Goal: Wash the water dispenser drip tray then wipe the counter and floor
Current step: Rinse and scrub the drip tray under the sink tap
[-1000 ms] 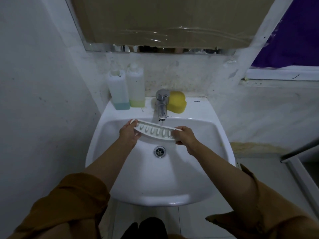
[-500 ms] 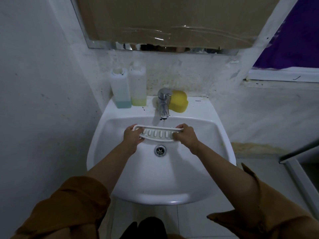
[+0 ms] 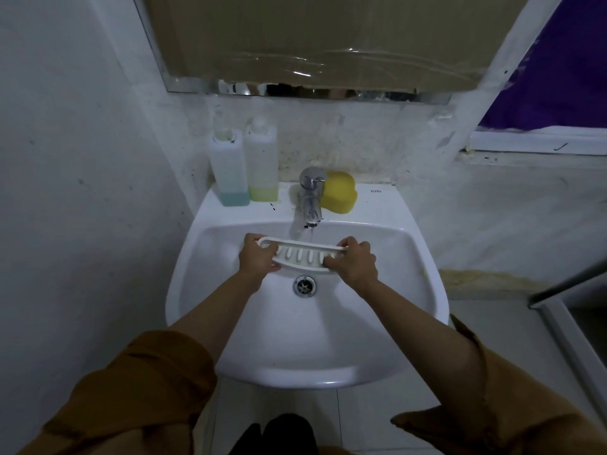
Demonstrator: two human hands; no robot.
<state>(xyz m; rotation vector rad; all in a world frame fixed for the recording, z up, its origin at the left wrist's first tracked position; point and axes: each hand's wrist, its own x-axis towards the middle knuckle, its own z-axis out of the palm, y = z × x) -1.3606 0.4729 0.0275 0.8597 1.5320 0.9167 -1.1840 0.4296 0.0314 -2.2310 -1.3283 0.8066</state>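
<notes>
A white slotted drip tray point(image 3: 300, 255) is held level over the white sink basin point(image 3: 249, 330), just under the chrome tap point(image 3: 310, 200). A thin stream of water runs from the spout onto the tray's back edge. My left hand point(image 3: 258, 257) grips the tray's left end with the fingers curled over it. My right hand point(image 3: 354, 262) grips the right end the same way. The drain point(image 3: 304, 285) lies right below the tray.
Two clear bottles stand at the sink's back left, one with blue liquid point(image 3: 230, 172) and one with yellow-green liquid point(image 3: 262, 164). A yellow sponge point(image 3: 338, 196) sits right of the tap. A taped-over mirror point(image 3: 312, 44) hangs above. Walls close in on the left; tiled floor point(image 3: 512, 339) lies right.
The tray has gone from tilted, left end high, to level under the tap. Both hands kept their grip on its ends.
</notes>
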